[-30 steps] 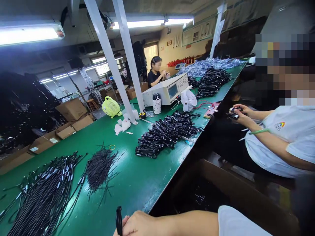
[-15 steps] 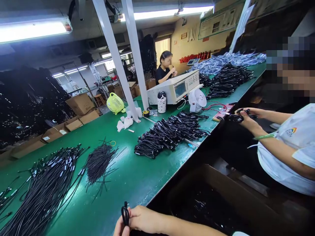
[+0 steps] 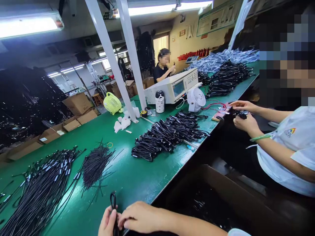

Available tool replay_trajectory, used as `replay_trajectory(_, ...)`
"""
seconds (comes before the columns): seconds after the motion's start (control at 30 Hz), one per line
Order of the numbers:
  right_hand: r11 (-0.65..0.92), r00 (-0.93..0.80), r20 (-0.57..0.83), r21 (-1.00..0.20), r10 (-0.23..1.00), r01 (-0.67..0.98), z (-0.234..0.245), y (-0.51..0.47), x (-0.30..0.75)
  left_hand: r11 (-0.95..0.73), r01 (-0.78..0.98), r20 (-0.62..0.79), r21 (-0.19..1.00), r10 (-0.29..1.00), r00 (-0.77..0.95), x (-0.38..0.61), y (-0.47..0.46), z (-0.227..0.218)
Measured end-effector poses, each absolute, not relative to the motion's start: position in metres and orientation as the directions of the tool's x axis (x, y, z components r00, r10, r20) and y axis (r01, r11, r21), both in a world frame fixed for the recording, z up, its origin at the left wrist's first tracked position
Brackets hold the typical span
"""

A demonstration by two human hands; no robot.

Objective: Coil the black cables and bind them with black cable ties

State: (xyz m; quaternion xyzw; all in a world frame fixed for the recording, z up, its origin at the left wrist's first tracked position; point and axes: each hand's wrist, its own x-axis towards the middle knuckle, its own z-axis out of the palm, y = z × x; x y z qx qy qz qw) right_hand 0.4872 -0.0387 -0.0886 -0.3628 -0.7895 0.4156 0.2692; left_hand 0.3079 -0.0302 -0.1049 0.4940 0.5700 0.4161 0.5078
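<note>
The left hand (image 3: pixel 107 223) pinches a folded black cable (image 3: pixel 113 198) upright between thumb and fingers over the near edge of the green table (image 3: pixel 133 178); the right hand's (image 3: pixel 142 217) fingers curl close beside it, though whether they grip cannot be told. Likely light, bendy and springy, the cable seems best held mid-bundle, loops pressed together. Beyond lie thin black ties (image 3: pixel 95 167), loose cables (image 3: pixel 41 196) and bundled cables (image 3: pixel 167 134).

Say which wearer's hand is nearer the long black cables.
Left. The left hand is right of the long black cables, with green tabletop between; the right hand is farther right, beyond the left.
</note>
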Motion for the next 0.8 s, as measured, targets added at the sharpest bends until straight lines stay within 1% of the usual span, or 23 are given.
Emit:
replay_trajectory(0.07, 0.359, -0.562, 0.174, -0.903, 0.809, 0.238, -0.093, -0.034, 0.488, 0.230, 0.035, -0.230, 0.973, 0.973, 0.018, 0.309, -0.028, -0.103)
replay_trajectory(0.1, 0.321, -0.528, 0.173, -0.926, 0.832, 0.202, -0.095, -0.032, 0.488, 0.246, 0.007, -0.246, 0.969, 0.969, 0.012, 0.309, -0.027, -0.102)
replay_trajectory(0.23, 0.106, -0.326, 0.073, -0.991, 0.942, 0.084, -0.102, -0.032, 0.484, 0.241, -0.017, -0.241, 0.970, 0.970, -0.014, 0.309, -0.031, -0.103)
replay_trajectory(0.27, 0.093, -0.270, 0.071, -0.993, 0.960, 0.069, -0.103, -0.032, 0.483, 0.234, -0.019, -0.234, 0.972, 0.972, -0.005, 0.309, -0.033, -0.104)
replay_trajectory(0.33, 0.128, -0.194, 0.113, -0.990, 0.975, 0.065, -0.103, -0.030, 0.479, 0.226, 0.005, -0.226, 0.974, 0.974, 0.022, 0.308, -0.036, -0.105)
replay_trajectory(0.4, 0.158, -0.176, 0.143, -0.984, 0.974, 0.079, -0.102, -0.027, 0.476, 0.197, 0.126, -0.203, 0.972, 0.978, 0.037, 0.309, -0.041, -0.105)
replay_trajectory(0.47, 0.143, -0.184, 0.125, -0.986, 0.975, 0.085, -0.098, -0.022, 0.473, 0.131, 0.346, -0.161, 0.929, 0.985, 0.059, 0.310, -0.046, -0.105)
replay_trajectory(0.53, 0.128, -0.187, 0.107, -0.986, 0.976, 0.103, -0.094, -0.018, 0.471, 0.028, 0.563, -0.115, 0.826, 0.986, 0.120, 0.308, -0.049, -0.107)
replay_trajectory(0.57, 0.128, -0.192, 0.103, -0.984, 0.976, 0.123, -0.091, -0.015, 0.470, -0.029, 0.638, -0.098, 0.770, 0.982, 0.163, 0.306, -0.049, -0.109)
replay_trajectory(0.6, 0.133, -0.203, 0.101, -0.979, 0.974, 0.152, -0.089, -0.012, 0.469, -0.086, 0.685, -0.080, 0.723, 0.975, 0.208, 0.303, -0.046, -0.110)
replay_trajectory(0.67, 0.184, -0.233, 0.124, -0.950, 0.964, 0.254, -0.086, -0.006, 0.468, -0.210, 0.719, -0.034, 0.662, 0.950, 0.309, 0.294, -0.036, -0.112)
replay_trajectory(0.73, 0.281, -0.291, 0.172, -0.877, 0.941, 0.389, -0.082, -0.001, 0.465, -0.345, 0.718, 0.041, 0.604, 0.914, 0.404, 0.282, -0.022, -0.109)
replay_trajectory(0.8, 0.358, -0.371, 0.189, -0.808, 0.909, 0.468, -0.080, 0.002, 0.462, -0.486, 0.709, 0.149, 0.510, 0.862, 0.484, 0.269, -0.010, -0.103)
